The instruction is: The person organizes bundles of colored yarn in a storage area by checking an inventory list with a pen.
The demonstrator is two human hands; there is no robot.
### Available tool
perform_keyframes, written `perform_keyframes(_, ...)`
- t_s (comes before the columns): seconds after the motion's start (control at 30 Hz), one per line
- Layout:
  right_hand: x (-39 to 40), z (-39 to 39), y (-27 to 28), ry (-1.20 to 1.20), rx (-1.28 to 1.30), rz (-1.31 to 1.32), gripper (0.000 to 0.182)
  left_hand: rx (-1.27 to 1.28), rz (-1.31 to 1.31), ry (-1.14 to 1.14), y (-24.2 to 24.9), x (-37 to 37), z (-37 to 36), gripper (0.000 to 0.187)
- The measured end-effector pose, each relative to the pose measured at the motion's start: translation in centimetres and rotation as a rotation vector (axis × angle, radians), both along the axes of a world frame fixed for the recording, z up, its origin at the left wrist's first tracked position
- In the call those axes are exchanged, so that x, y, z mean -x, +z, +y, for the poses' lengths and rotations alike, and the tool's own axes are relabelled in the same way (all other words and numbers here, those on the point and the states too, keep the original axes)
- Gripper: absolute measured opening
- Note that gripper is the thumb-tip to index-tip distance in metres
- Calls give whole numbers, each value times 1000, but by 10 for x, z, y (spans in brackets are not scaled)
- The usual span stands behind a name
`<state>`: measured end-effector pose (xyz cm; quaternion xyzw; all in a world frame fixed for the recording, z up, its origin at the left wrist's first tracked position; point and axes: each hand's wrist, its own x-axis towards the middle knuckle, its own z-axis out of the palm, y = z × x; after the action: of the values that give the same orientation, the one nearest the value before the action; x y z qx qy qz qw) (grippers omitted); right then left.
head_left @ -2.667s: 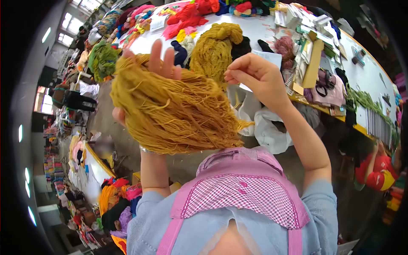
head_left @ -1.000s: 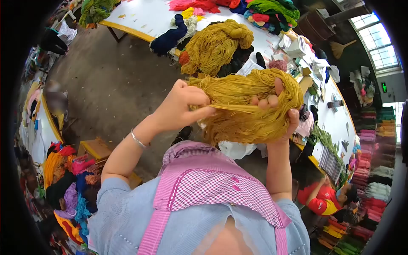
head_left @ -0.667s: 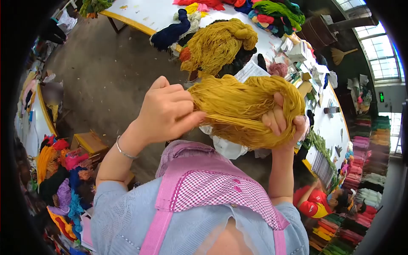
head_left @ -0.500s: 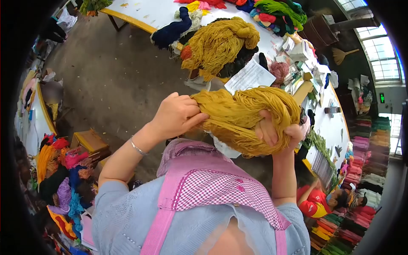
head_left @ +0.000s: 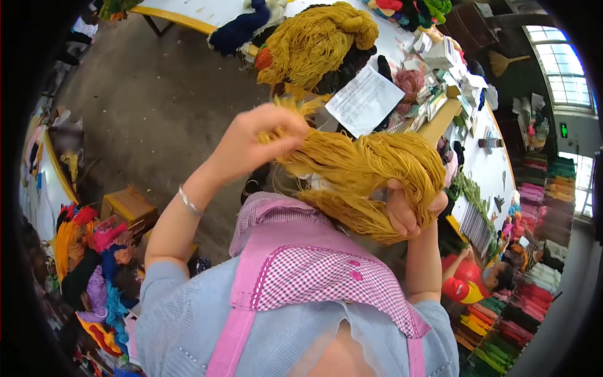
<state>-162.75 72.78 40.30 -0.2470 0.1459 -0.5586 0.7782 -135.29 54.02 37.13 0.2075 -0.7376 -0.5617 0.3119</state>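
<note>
A thick skein of mustard-yellow yarn (head_left: 377, 160) stretches between my hands in front of my chest. My right hand (head_left: 405, 210) is closed around its right end, fingers through the loop and partly covered by strands. At the left end, my left hand (head_left: 267, 135) pinches some strands, with loose ends sticking up above the knuckles; motion slightly smears it. The lower part of the skein hangs apart from the upper part. Just beyond, a larger heap of the same yellow yarn (head_left: 317, 47) lies on the white table, beside a printed sheet of paper (head_left: 364, 100).
Dark blue yarn (head_left: 239, 28) and a dusty-pink yarn bundle (head_left: 409, 81) lie on the table (head_left: 182, 7). Boxes and papers (head_left: 443, 53) crowd its right side. Multicoloured yarn (head_left: 94, 286) is piled at lower left, near a yellow box (head_left: 129, 207). A person in red (head_left: 465, 279) is at right.
My left hand has lifted slightly and moved left, drawing strands out of the skein's left end. The skein has spread apart in the middle. The view has shifted, so the table sits higher.
</note>
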Motion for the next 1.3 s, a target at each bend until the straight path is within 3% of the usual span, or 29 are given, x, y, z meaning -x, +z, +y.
perform_keyframes(0.03, -2, -1, -1, 44, 12, -41, 82, 48, 60, -86, -10, 11, -9, 37)
perform_keyframes(0.1, -4, -4, -2, 135, 34, -62, 83, 115, 196, -262, -7, 43, 0, 50)
perform_keyframes(0.13, 0, 1, 1, 130, -23, 28, 83, -7, 103, -437, -10, 53, 6, 59)
perform_keyframes(0.23, 16, 10, 6, 142, 59, 23, 82, -263, 106, -645, -49, 83, 28, 54)
perform_keyframes(0.33, 30, 32, 20, -62, -135, 178, 82, 734, -35, -17, -55, 81, 30, 43)
perform_keyframes(0.37, 36, 43, 20, -118, -198, 221, 82, 898, -37, 138, -50, 71, 28, 44)
perform_keyframes(0.47, 53, 61, 17, -144, -251, 266, 84, 868, 55, 75, -48, 48, 43, 42)
perform_keyframes(0.53, 67, 76, 14, -163, -326, 415, 88, 917, -63, 8, -46, 34, 30, 41)
perform_keyframes(0.6, 82, 84, 4, -189, -392, 527, 90, 849, -32, 239, -40, 25, -4, 33)
perform_keyframes(0.63, 83, 72, 14, -81, -382, 539, 88, 790, -19, 391, -42, 18, -25, 33)
perform_keyframes(0.67, 93, 74, -1, 8, -320, 418, 88, 201, -32, 508, -55, 4, -39, 36)
perform_keyframes(0.7, 87, 75, -6, -43, -328, 332, 88, -369, 194, 513, -57, -9, -58, 35)
perform_keyframes(0.77, 73, 76, -17, -138, -335, 155, 88, -230, -292, 360, -102, -44, -90, 26)
perform_keyframes(0.8, 49, 62, -4, -274, -392, 110, 90, 2, -431, 332, -110, -43, -76, 26)
perform_keyframes(0.83, 34, 51, -1, -246, -365, 96, 90, 238, -565, 305, -110, -48, -60, 31)
perform_keyframes(0.9, 24, 37, -14, -64, -376, 85, 89, -13, -213, 9, -51, 3, -20, 77)
perform_keyframes(0.93, 20, 29, -22, 41, -374, 89, 88, 116, -95, -86, -24, 30, -3, 92)
perform_keyframes(1.0, -4, 9, -14, 129, -396, 153, 89, 543, 97, -209, -11, 80, 21, 102)
perform_keyframes(1.03, -11, 2, -11, 191, -349, 164, 87, 498, 158, -293, -8, 101, 32, 105)
perform_keyframes(1.1, -8, -4, -4, 274, -224, 52, 76, -135, 168, -700, -1, 117, 39, 88)
perform_keyframes(1.13, -6, -4, 2, 276, -204, -95, 75, 11, 173, -587, -3, 120, 39, 67)
perform_keyframes(1.2, 8, 5, -2, 402, -215, 16, 75, 369, -148, -398, 19, 104, 26, 45)
perform_keyframes(1.23, 4, 12, -7, 400, -190, 94, 73, 633, -38, -267, 30, 97, 15, 31)
perform_keyframes(1.3, 13, 17, -35, 417, 106, 433, 65, 732, -43, -111, 50, 73, 0, 30)
